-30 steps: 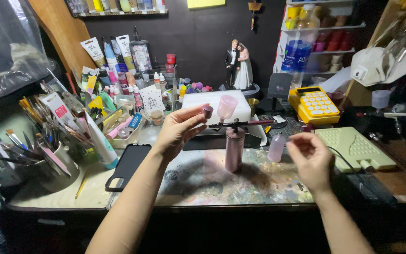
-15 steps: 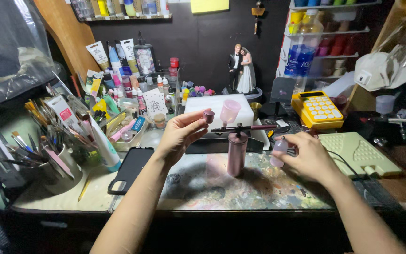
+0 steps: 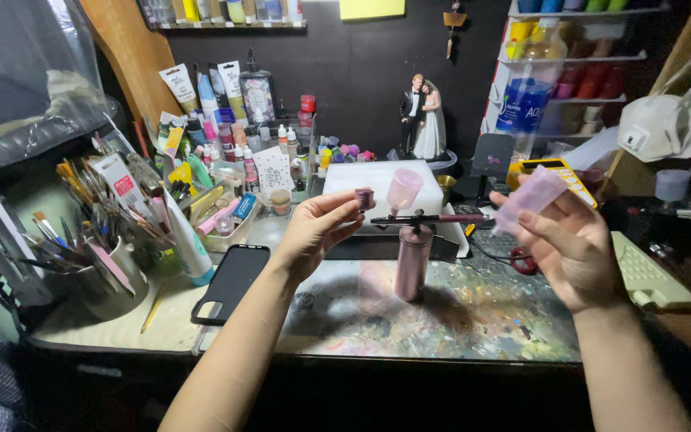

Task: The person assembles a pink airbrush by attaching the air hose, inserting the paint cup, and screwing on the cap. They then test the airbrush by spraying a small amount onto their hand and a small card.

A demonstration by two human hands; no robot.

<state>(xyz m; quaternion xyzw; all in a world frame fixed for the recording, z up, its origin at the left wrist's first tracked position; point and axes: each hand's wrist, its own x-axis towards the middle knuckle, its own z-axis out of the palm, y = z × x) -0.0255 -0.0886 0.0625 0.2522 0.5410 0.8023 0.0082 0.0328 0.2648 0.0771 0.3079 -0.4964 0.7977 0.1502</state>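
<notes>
1. Airbrush point(image 3: 413, 248) stands upright at bench point(image 3: 441, 320) centre, pink cup on top.
2. Left hand point(image 3: 317, 232) pinches the airbrush's rear cap.
3. Right hand point(image 3: 573, 244), raised at right, grips a translucent pink bottle point(image 3: 531, 196).

Both arms are showing bare up past the elbows, no sleeves, watch or rings; left hand point(image 3: 313, 232) and right hand point(image 3: 573, 248) are going gloveless over the paint-stained mat point(image 3: 441, 320).
</notes>
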